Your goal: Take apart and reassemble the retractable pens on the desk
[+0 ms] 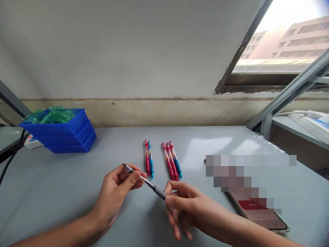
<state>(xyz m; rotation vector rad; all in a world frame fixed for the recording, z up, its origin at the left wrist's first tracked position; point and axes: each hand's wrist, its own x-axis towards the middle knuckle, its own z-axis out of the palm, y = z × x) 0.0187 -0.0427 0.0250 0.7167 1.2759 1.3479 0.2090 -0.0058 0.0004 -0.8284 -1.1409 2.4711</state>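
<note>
Daylight comes from the overexposed window (pixel 285 41); glare lies near the far right corner of the surface (pixel 64 185); blocky pixels hide one patch.

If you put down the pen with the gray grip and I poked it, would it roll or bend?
The pen looks straight between the left hand and right hand, so it's probably stiff and wouldn't bend. Its slim, rounded barrel might roll on the smooth-looking table. It's likely light, since it's so thin.
</note>
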